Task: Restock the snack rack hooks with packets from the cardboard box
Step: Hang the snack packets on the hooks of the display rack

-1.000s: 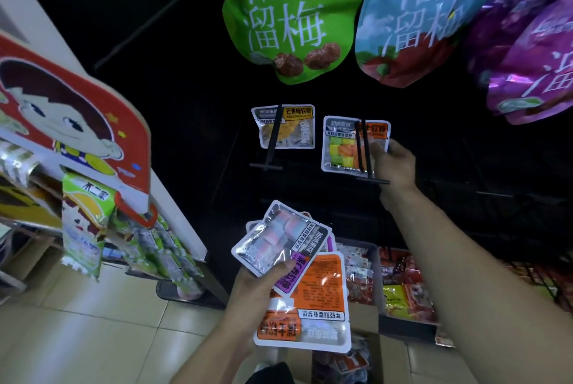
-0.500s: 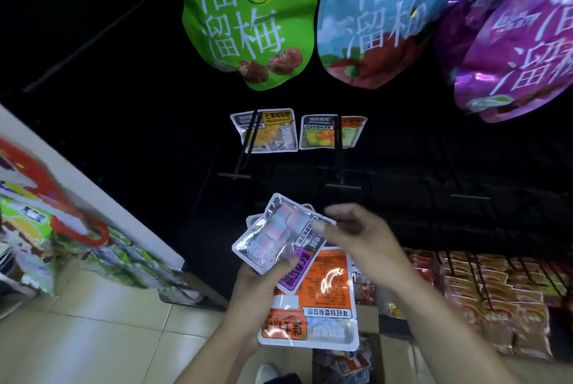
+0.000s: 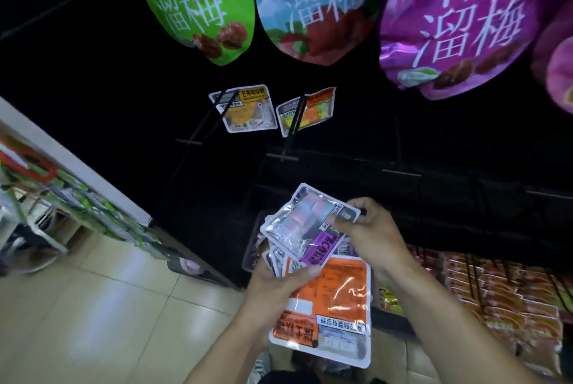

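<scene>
While left hand grips packet stack, right hand pinches purple-label packet; hanging bags read 溜溜梅.

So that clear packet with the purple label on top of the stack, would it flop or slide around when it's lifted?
The purple-label packet probably flexes some: its film is thin and crinkled. The glossy surface suggests it could slip off the orange packet beneath. It seems light, since the right hand pinches just its top corner while the left hand grips the stack.

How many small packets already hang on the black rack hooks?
2: a yellow-label packet on the left hook, and an orange-label packet on the next hook to its right. More could hang hidden behind them.
</scene>
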The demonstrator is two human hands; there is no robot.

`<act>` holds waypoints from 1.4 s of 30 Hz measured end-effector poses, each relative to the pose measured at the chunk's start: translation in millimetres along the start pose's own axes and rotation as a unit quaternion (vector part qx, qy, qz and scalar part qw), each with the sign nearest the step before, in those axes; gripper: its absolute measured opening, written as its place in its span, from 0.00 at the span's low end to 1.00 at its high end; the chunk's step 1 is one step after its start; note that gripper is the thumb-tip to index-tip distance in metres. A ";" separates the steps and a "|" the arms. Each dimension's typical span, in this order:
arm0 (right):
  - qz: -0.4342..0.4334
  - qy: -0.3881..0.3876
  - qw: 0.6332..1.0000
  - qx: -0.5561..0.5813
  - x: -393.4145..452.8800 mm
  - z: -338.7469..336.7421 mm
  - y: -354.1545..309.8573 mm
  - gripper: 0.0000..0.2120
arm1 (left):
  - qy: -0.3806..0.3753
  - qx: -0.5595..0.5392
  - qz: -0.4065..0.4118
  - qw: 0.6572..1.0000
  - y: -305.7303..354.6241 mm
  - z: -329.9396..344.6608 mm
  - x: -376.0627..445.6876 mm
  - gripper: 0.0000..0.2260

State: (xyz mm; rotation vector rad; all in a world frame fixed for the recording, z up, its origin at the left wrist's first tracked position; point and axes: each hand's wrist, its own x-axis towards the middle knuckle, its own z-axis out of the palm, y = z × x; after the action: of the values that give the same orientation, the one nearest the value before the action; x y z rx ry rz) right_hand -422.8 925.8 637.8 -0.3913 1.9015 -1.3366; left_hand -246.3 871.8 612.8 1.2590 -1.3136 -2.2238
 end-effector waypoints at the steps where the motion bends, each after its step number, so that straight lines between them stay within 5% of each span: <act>1: 0.003 0.012 0.999 0.030 0.6 -3.9 1.4 0.11 | 0.002 0.000 -0.001 1.000 -2.9 3.5 -1.1 0.28; 6: 0.040 0.051 0.982 0.177 10.7 -23.5 12.3 0.04 | 0.037 -0.028 -0.014 0.999 -18.5 16.3 -6.8 0.20; 10: 0.041 0.073 0.967 0.241 14.5 -45.7 13.2 0.08 | 0.070 -0.066 -0.046 0.994 -28.7 13.6 -5.2 0.22; 16: -0.017 0.080 0.974 0.212 3.6 -61.5 11.0 0.07 | 0.090 -0.064 -0.053 0.993 -19.7 -7.9 20.5 0.19; 20: -0.049 0.041 0.997 0.051 -2.5 -58.3 6.4 0.06 | 0.063 -0.041 -0.038 0.996 -10.4 -11.1 40.0 0.21; 26: -0.083 0.191 0.978 -0.017 19.0 -86.2 -7.1 0.09 | 0.011 0.032 -0.035 0.999 -1.2 -16.4 56.1 0.22; 29: -0.004 0.033 0.999 0.040 12.8 -80.8 -16.3 0.06 | 0.012 0.040 -0.043 0.998 -3.5 -18.0 60.6 0.20; 31: 0.041 -0.062 0.996 -0.052 8.4 -64.5 -11.9 0.10 | 0.006 0.023 -0.060 0.998 -6.2 -14.1 61.7 0.20; 34: 0.047 -0.086 0.983 -0.152 9.4 -44.4 -1.6 0.14 | 0.002 0.001 -0.071 0.997 -5.9 -4.9 63.1 0.19; 37: 0.067 -0.097 0.987 -0.110 11.9 -47.6 -1.9 0.17 | -0.001 0.002 -0.051 0.999 -0.8 -1.8 67.6 0.22; 42: 0.099 -0.146 0.981 -0.076 2.2 -61.1 8.2 0.37 | 0.024 -0.014 -0.002 1.000 7.8 -4.6 72.7 0.12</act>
State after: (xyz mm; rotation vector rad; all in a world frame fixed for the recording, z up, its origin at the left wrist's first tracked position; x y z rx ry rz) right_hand -467.5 968.3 639.2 -0.4373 1.7499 -0.9507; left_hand -286.8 821.3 578.5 1.2988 -1.2577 -2.1927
